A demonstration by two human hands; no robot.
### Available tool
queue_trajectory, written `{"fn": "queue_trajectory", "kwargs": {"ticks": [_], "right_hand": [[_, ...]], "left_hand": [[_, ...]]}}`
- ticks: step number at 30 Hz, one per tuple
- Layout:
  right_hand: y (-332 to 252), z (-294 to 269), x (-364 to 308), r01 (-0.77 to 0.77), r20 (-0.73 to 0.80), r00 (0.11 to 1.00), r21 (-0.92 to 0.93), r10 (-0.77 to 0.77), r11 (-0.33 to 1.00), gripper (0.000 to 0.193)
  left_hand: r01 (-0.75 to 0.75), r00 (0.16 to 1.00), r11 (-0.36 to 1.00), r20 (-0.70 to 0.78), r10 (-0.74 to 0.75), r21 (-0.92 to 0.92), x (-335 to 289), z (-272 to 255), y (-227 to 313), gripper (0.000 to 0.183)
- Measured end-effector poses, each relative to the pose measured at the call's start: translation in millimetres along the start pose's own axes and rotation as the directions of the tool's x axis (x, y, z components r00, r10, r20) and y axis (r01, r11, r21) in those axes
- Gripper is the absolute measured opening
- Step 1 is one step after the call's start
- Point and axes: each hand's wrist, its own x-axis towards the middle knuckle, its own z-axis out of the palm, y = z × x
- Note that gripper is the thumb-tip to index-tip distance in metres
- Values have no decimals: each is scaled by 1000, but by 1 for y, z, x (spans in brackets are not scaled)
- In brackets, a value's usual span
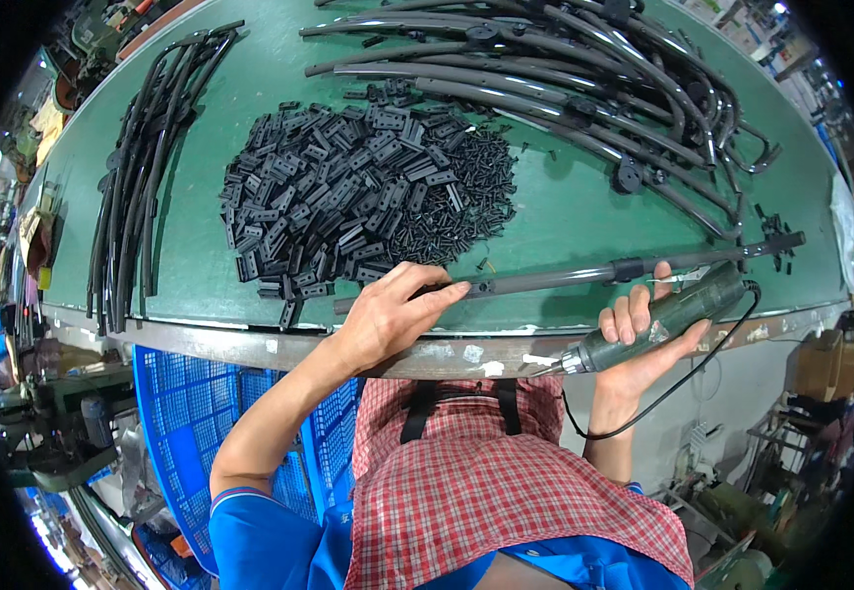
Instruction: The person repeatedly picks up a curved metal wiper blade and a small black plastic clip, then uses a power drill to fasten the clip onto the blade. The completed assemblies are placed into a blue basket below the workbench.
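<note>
A long dark metal tube (555, 278) lies along the near edge of the green table (565, 206). My left hand (393, 310) rests on its left end, thumb and fingers pinching it. My right hand (643, 339) grips a green electric screwdriver (668, 320) held level just below the tube, tip pointing left, with a black cord hanging from its right end. A black collar (628, 269) sits on the tube above the tool.
A heap of small black plastic brackets and screws (358, 192) covers the table's middle. Bent black tubes lie in a bundle at the left (137, 167) and a pile at the far right (584, 69). A blue plastic crate (201, 413) stands under the table.
</note>
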Motion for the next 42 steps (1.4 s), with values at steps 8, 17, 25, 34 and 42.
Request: {"fn": "queue_trajectory", "kwargs": {"ticks": [8, 17, 25, 34, 42], "right_hand": [[4, 23, 10, -14, 56, 998, 17, 13, 1000, 80], [54, 87, 19, 317, 349, 901, -121, -259, 941, 96], [72, 96, 20, 338, 447, 877, -316, -175, 887, 100], [81, 95, 39, 96, 617, 786, -177, 35, 979, 114], [68, 101, 63, -75, 674, 735, -28, 75, 997, 96]], "left_hand": [[-25, 998, 998, 48, 27, -54, -4, -5, -4, 50], [-64, 998, 994, -12, 63, -86, -4, -3, -7, 40], [-21, 998, 993, -59, 15, -113, -9, -1, -10, 34], [-20, 998, 988, -60, 11, -152, -13, 2, -15, 32], [19, 999, 996, -43, -23, -89, -8, 0, -8, 42]]}}
